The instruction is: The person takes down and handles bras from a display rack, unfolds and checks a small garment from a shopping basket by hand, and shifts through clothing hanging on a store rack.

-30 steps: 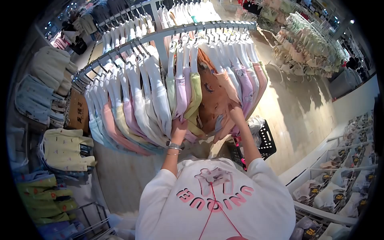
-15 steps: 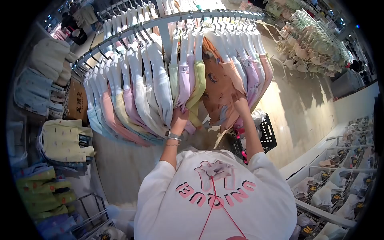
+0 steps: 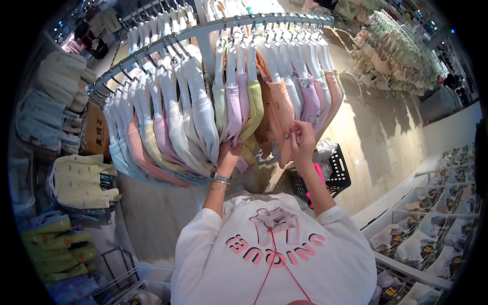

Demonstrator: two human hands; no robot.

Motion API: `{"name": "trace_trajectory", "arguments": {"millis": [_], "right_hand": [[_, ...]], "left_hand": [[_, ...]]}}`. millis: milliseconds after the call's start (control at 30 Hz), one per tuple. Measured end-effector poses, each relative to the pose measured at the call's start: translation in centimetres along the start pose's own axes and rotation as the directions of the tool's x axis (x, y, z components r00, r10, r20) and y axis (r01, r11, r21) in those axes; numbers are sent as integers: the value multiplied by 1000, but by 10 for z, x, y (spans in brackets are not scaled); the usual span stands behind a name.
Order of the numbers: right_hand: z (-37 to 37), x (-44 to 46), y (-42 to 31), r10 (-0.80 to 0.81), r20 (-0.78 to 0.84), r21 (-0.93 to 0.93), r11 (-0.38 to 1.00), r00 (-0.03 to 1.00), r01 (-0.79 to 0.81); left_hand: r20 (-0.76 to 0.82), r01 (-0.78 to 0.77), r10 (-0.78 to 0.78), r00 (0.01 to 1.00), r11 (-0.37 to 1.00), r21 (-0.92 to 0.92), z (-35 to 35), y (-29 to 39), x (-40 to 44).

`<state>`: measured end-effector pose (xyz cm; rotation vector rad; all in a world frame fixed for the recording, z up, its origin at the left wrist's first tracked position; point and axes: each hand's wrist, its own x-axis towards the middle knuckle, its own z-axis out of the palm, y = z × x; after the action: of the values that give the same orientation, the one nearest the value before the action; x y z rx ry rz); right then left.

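Note:
My left hand [image 3: 229, 154] is closed on the lower sleeve of a lilac shirt [image 3: 234, 109] that hangs from a white hanger. A lime-green shirt [image 3: 251, 122] hangs just right of it. My right hand [image 3: 303, 145] is at the edge of an orange shirt [image 3: 280, 104], its fingers bent and pinched at the cloth. That shirt hangs nearly edge-on, with darker orange cloth partly hidden behind it. To its right are a pale blue shirt and a lilac printed shirt [image 3: 309, 104].
A curved metal rail [image 3: 226, 23] carries the hangers. Below my right forearm stands a black basket [image 3: 339, 170] with something white and pink in it. Folded clothes [image 3: 84, 180] are displayed at left. Shelves of packaged goods [image 3: 422, 234] line the right.
The orange shirt, spread with its printed front showing before, has swung narrower. My right hand has shifted slightly down and its fingers have changed grip. My left hand stays at the lilac sleeve.

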<state>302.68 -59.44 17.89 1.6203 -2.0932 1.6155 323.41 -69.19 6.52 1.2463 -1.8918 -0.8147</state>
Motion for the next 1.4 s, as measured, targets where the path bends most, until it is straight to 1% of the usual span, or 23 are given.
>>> {"name": "trace_trajectory", "arguments": {"millis": [33, 67, 167, 200, 267, 333, 433, 467, 500, 567, 633, 700, 800, 833, 1000, 1100, 1133, 1167, 1233, 1300, 1333, 1367, 1400], "right_hand": [[-1, 1, -1, -38, -119, -93, 995, 992, 27], [5, 1, 14, -79, -111, -141, 988, 991, 63], [31, -16, 33, 108, 199, -36, 994, 974, -103], [41, -19, 30, 45, 178, 37, 998, 983, -52], [51, -19, 21, 81, 278, 52, 994, 957, -99], [58, -22, 18, 75, 347, 53, 994, 935, -100], [55, -22, 14, 171, 465, -13, 982, 868, -187], [46, -19, 17, 254, 510, -101, 966, 822, -237], [38, -15, 22, 337, 546, -190, 941, 767, -279], [29, -7, 54, 426, 404, -191, 905, 809, -381], [25, 1, 72, 416, 296, -200, 907, 860, -371], [21, 1, 87, 285, 175, -180, 950, 942, -254], [18, 4, 103, 164, 144, -205, 970, 976, -132], [17, 4, 104, 199, 154, -205, 965, 968, -165], [12, 2, 106, 369, 293, -200, 926, 882, -321], [19, -15, 78, 335, -5, 136, 934, 942, -332], [18, -16, 59, 300, -73, 141, 947, 951, -287], [22, -23, 58, 185, -91, -39, 981, 979, -189], [33, -31, 72, -56, -80, -401, 916, 995, 19], [48, -46, 75, -13, 16, -355, 935, 1000, 18], [54, -50, 75, 224, 216, -240, 956, 950, -171], [60, -55, 76, 405, 429, -159, 914, 808, -374], [65, -56, 65, 345, 352, -21, 932, 870, -361]], "left_hand": [[34, 47, -46, 998, 999, -15, 1, 3, -2], [67, 92, -90, 994, 995, -29, 3, 5, -2], [237, 190, -205, 950, 978, 84, 2, 45, 1], [297, 209, -245, 923, 966, 150, 4, 60, 2], [148, 10, -42, 988, 979, 206, 22, 60, -5], [-64, -156, 171, 983, 968, 194, 46, 47, -1], [125, 185, -225, 966, 946, 268, 48, 53, 16], [216, 125, -168, 962, 972, 200, 46, 36, 21], [156, 85, -106, 982, 988, 132, 38, 32, 21], [29, -8, 8, 1000, 1000, 10, 20, 25, 19], [-63, -151, 157, 986, 985, 89, 12, 18, 24], [-90, -131, 142, 986, 984, 120, 0, 27, 21], [-103, -187, 204, 973, 970, 156, 5, 14, 23], [-115, -215, 236, 965, 962, 169, 7, 13, 24], [-45, -133, 139, 989, 986, 101, 2, 29, 20], [-28, -85, 90, 996, 984, 154, 6, 30, 19], [-26, -73, 80, 996, 979, 188, 7, 30, 17], [-10, -47, 49, 999, 985, 165, 7, 31, 14], [27, -10, 7, 1000, 994, 108, 6, 43, 12], [22, -27, 25, 999, 995, 94, 9, 47, 8], [27, -24, 21, 999, 995, 101, 14, 45, 6], [33, -21, 17, 999, 994, 109, 20, 42, 6], [78, 9, -20, 997, 989, 150, 23, 51, 5]]}}
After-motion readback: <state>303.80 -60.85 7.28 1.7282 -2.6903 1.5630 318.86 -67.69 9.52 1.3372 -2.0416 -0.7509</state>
